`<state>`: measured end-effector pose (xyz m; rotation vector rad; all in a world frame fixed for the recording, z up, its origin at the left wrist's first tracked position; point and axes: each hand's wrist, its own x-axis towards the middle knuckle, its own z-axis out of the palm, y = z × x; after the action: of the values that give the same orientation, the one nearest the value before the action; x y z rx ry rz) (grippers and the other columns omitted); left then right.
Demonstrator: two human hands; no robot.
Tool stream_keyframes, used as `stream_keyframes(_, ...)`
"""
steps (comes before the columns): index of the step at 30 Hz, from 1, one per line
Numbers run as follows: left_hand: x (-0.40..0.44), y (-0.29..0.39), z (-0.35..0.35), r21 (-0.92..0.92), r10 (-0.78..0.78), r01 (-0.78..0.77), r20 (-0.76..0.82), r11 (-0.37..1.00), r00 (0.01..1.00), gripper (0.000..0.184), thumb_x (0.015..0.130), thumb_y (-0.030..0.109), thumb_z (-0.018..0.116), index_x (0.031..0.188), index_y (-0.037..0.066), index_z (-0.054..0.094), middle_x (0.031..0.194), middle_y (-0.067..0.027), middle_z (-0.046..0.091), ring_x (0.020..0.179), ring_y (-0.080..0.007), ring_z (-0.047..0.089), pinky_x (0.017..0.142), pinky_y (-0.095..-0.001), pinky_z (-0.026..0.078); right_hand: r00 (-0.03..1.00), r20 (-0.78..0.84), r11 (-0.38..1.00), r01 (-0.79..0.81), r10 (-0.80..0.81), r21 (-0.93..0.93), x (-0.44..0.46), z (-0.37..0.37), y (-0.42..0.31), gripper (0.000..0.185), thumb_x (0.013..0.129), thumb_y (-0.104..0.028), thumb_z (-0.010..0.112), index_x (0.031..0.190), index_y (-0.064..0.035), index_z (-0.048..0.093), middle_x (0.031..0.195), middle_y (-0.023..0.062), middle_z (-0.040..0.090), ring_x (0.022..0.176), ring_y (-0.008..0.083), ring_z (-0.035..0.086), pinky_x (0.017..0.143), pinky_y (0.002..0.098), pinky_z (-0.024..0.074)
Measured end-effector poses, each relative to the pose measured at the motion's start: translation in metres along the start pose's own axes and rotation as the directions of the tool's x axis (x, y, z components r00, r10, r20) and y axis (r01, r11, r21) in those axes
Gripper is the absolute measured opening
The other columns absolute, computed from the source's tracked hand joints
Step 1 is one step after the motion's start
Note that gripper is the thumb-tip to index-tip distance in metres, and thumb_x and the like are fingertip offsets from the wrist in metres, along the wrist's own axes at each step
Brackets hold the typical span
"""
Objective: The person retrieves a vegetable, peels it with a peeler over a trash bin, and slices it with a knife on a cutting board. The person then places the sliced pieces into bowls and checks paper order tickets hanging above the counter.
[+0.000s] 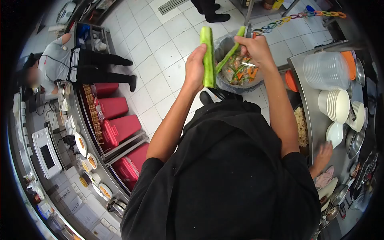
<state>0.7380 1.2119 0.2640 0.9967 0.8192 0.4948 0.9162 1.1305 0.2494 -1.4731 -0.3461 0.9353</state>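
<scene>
My left hand (195, 67) is closed around a long piece of green vegetable (208, 60), which looks like cucumber and stands nearly upright in this view. My right hand (256, 51) grips a tool with a shiny metal part (249, 64); the fingers cover most of it, so its kind is unclear. A thin green strip (229, 55) runs from the fingertips of that hand down towards the cucumber. Both hands are above a lined waste bin (234, 89), which holds orange and green scraps (242, 74) in murky liquid.
A coloured plastic chain (280, 23) stretches right from near my right hand. Stacked bowls (334, 106) and clear containers (326, 70) stand on the right counter, where another person's hand (322, 158) reaches. A co-worker (60, 60) bends over the left counter, above red bins (120, 128). Someone's shoes (218, 18) are ahead.
</scene>
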Motion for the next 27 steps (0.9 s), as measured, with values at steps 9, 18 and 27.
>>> stream_keyframes(9, 0.027, 0.000, -0.028, -0.269, -0.115, 0.110, -0.002, 0.957, 0.993, 0.040, 0.094, 0.039, 0.044, 0.102, 0.000, 0.048, 0.080, -0.0107, 0.053, 0.070, -0.0202, 0.054, 0.060, -0.0290, 0.048, 0.991, -0.060, 0.966, -0.100, 0.117, 0.239, 0.017, -0.025, 0.037, 0.028, 0.086, -0.028, 0.060, 0.085, 0.0001, 0.057, 0.071, 0.0084, 0.056, 0.056, 0.0171, 0.056, 0.055, 0.0345, 0.0456)
stream_keyframes(18, 0.029, -0.004, 0.028, -0.393, -0.310, 0.340, 0.141, 0.854, 0.940, 0.041, 0.100, 0.032, 0.022, 0.106, 0.001, 0.048, 0.071, -0.0089, 0.054, 0.062, -0.0201, 0.053, 0.060, -0.0345, 0.047, 0.970, 0.216, 0.719, -0.068, -0.116, 0.692, -0.058, 0.038, -0.034, 0.023, 0.095, -0.028, 0.047, 0.093, -0.0050, 0.053, 0.067, 0.0037, 0.048, 0.048, 0.0104, 0.038, 0.053, 0.0286, 0.0344)
stream_keyframes(27, 0.022, -0.005, 0.039, -0.485, -0.276, 0.413, 0.331, 0.770, 0.902, 0.045, 0.100, 0.033, 0.018, 0.112, 0.001, 0.046, 0.075, -0.0128, 0.056, 0.068, -0.0243, 0.056, 0.061, -0.0398, 0.050, 0.974, 0.185, 0.694, -0.043, -0.132, 0.719, -0.050, 0.035, -0.027, 0.024, 0.094, -0.025, 0.050, 0.089, -0.0011, 0.049, 0.065, 0.0062, 0.047, 0.047, 0.0131, 0.039, 0.050, 0.0320, 0.0373)
